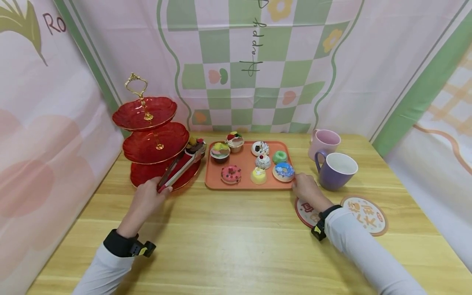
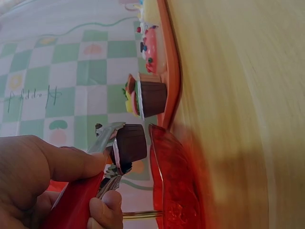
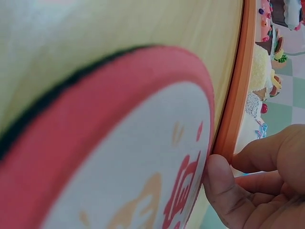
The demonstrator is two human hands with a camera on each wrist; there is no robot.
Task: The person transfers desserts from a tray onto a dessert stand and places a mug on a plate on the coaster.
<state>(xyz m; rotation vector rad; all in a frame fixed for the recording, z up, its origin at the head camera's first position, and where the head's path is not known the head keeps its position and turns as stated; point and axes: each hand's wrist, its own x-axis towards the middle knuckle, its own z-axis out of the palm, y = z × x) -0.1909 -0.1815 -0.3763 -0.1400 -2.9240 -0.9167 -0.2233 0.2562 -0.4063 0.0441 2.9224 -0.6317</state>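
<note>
My left hand [image 1: 149, 196] grips red-handled metal tongs [image 1: 181, 170]. Between the tongs' tips is a cupcake [image 2: 132, 143] in a dark brown wrapper, tipped on its side in the left wrist view's sideways picture and close to the rim of the red three-tier stand [image 1: 141, 148]. An orange tray [image 1: 214, 181] lies right of the stand. At its front right corner, my right hand [image 1: 309, 191] pinches the rim with thumb and index finger. The tray bears two cupcakes, a pink donut [image 1: 231, 174], a blue donut [image 1: 283, 171] and several other small sweets.
A pink mug [image 1: 324, 142] and a purple mug [image 1: 336, 171] stand right of the tray. Two round coasters, a red-rimmed one [image 1: 305, 213] and a tan-rimmed one [image 1: 365, 215], lie by my right forearm. A patterned cloth [image 1: 258, 98] hangs behind the table.
</note>
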